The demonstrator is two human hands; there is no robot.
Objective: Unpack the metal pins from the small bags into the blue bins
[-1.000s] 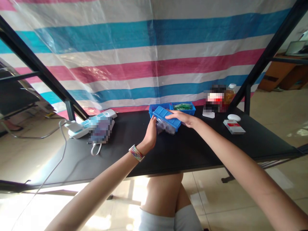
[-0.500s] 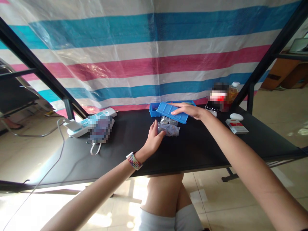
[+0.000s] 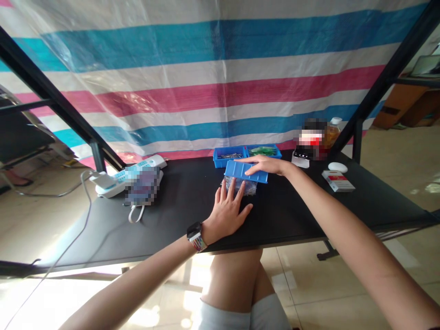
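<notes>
My right hand [image 3: 268,166] grips a blue plastic box [image 3: 237,171], its ribbed side facing me. The box is over the clear plastic bags [image 3: 250,188], hiding most of them; what they contain I cannot make out. With fingers spread, my left hand [image 3: 227,214] reaches to the near edge of the bags and the box. Whether its fingertips press on the bags or the box is unclear. Just behind stand two joined blue bins: a left bin [image 3: 219,163] with small metal pieces, and a right bin [image 3: 279,152] with green items.
A white power strip [image 3: 156,160] and a blurred device [image 3: 144,184] lie on the left of the black table [image 3: 185,197]. To the right are a small carton [image 3: 338,181], a white oval object [image 3: 338,167] and a bottle [image 3: 334,130]. A striped sheet [image 3: 192,82] hangs behind.
My left hand has let go of the bag's left side and spread its fingers in front of it. The blue box has come lower and nearer, over the bags, uncovering the bins behind.
</notes>
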